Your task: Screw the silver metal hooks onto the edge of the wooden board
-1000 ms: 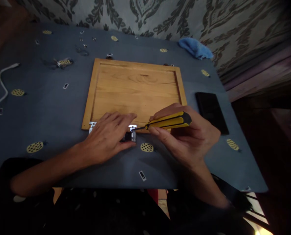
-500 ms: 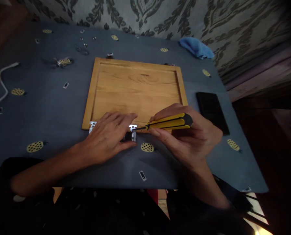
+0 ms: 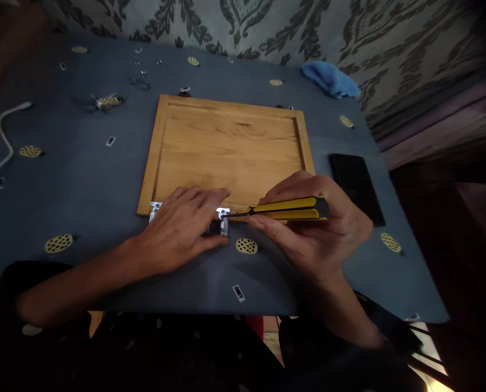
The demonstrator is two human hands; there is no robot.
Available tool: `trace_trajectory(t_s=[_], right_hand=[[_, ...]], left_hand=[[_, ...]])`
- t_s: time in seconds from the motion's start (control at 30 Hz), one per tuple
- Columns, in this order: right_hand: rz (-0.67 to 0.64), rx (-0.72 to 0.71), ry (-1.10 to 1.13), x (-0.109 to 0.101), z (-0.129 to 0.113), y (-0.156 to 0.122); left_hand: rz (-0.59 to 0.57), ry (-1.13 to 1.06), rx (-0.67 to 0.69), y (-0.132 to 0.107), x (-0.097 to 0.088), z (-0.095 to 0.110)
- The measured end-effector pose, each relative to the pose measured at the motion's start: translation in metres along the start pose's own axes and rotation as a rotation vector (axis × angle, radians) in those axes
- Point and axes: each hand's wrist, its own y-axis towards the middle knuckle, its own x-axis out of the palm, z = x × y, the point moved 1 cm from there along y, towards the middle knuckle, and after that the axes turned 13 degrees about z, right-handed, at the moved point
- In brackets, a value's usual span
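Screwdriver [image 3: 287,209] held in your right hand [image 3: 322,234], tip at metal fitting [image 3: 223,211] on near edge of wooden panel [image 3: 230,144]. Your left hand [image 3: 179,228] covers same edge; palm hidden, can't tell whether it grips. Panel flat on blue-grey tablecloth [image 3: 83,185].
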Motion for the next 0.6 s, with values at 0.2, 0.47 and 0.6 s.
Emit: trace_trajectory(t_s=[0.2,0.47,0.6], right_hand=[[0.011,-0.046,-0.028,-0.0008,0.0013,0.0006],[0.05,-0.048,-0.049,0.0012,0.0,0.0003],[0.074,-0.015,-0.056,0.0027,0.0,-0.0025]], left_hand=[[-0.014,0.007,-0.019,0.0006,0.0006,-0.0002],[-0.024,0.01,-0.028,-0.0003,-0.0003,0.0],[-0.029,0.008,-0.036,-0.0001,-0.0003,0.0005]])
